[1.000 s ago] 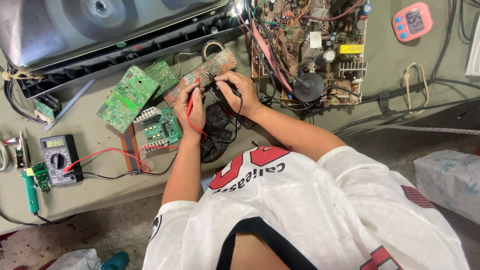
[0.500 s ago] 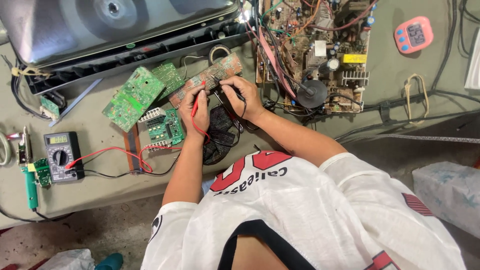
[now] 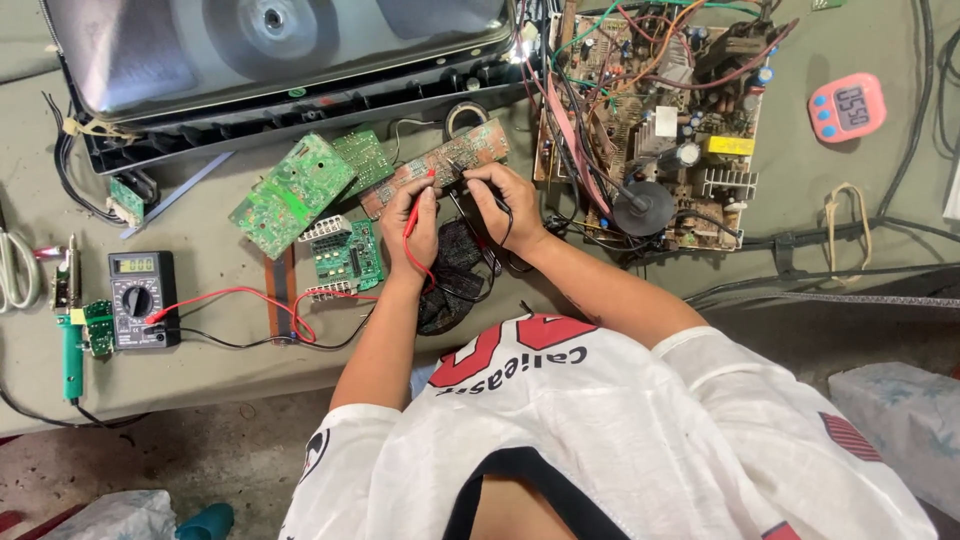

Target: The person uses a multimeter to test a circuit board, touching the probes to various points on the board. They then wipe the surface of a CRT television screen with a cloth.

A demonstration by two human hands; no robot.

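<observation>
Probes (image 3: 420,205) on brown circuit board (image 3: 440,165)

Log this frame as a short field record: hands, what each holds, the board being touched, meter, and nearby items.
left hand: holds red probe, tip on long board
right hand: holds black probe, tip on the same board
meter: multimeter at left on the table, red and black leads running to the hands
nearby boards: green board; small green board
large chassis board: right of the hands
timer: pink, upper right
</observation>
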